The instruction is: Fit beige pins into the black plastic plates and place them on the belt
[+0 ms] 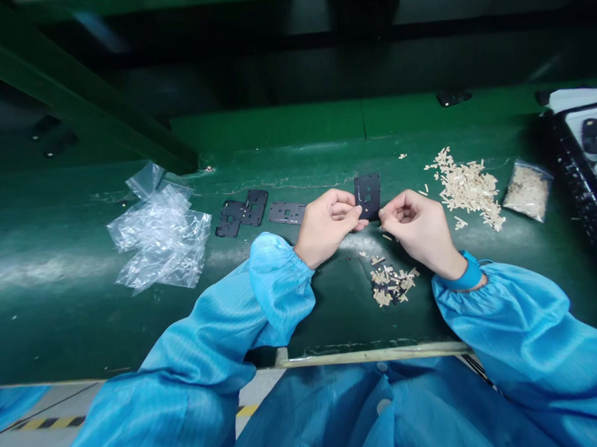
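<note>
Between my hands a thin black plastic plate (pixel 368 194) with small cut-outs is held up, tilted toward me. My left hand (pixel 331 225) pinches its left edge between thumb and fingers. At the plate's lower right corner, my right hand (pixel 416 227) has thumb and forefinger pressed together; whether a small piece is between them is hidden. Just left of my left hand lies another black plate (pixel 286 213), and beyond it are more black plates (pixel 242 212) overlapping. Below my hands sits a small pile of beige and black bits (pixel 394 284).
A larger heap of beige strips (pixel 469 184) lies to the right, beside a zip bag of beige pieces (pixel 527 190). Clear plastic bags (pixel 163 234) are piled at left. A black tray (pixel 583 175) stands at the right edge. A green beam (pixel 96 94) rises at upper left.
</note>
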`<state>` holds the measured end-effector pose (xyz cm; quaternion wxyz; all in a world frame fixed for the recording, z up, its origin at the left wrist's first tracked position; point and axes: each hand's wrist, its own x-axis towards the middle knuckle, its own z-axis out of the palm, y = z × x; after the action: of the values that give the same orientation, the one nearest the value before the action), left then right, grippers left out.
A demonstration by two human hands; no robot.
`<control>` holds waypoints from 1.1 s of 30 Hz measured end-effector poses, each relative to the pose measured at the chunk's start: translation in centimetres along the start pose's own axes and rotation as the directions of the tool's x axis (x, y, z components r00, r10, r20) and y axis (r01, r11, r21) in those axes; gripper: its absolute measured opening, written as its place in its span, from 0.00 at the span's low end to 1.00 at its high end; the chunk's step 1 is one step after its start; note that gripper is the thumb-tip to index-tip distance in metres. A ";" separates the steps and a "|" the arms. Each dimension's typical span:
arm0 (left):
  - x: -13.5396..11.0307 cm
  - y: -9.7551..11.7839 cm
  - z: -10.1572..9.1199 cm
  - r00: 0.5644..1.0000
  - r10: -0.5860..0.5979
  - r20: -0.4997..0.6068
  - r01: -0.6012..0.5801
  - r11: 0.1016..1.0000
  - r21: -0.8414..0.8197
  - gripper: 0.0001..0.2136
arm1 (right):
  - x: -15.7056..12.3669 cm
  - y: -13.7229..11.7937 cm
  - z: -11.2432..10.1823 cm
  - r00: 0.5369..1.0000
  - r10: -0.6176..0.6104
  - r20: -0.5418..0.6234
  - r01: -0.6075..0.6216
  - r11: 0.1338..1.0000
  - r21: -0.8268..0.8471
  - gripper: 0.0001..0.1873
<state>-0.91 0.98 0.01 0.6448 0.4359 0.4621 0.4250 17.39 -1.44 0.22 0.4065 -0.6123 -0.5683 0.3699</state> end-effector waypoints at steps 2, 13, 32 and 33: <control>0.0 0.1 0.0 1.000 0.000 0.008 0.000 1.000 -0.003 0.11 | 0.0 0.0 0.0 1.000 0.005 0.001 -0.005 1.000 0.001 0.03; 0.0 0.7 0.1 0.997 -0.055 -0.059 0.054 0.998 -0.027 0.10 | 0.2 -0.9 -0.7 0.993 0.088 0.073 -0.097 0.985 0.140 0.09; 0.0 0.7 -0.2 0.998 -0.044 -0.046 0.043 0.999 -0.022 0.15 | 0.5 -0.9 -0.9 0.980 0.136 0.146 -0.168 0.958 0.235 0.14; -0.1 0.7 -0.2 0.998 -0.046 -0.043 0.045 0.999 -0.019 0.14 | 0.4 -0.9 -0.9 0.980 0.128 0.152 -0.161 0.959 0.231 0.14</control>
<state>-1.17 1.12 0.66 0.6480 0.4100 0.4821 0.4238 17.92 -1.05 1.46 0.4107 -0.5716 -0.4986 0.5060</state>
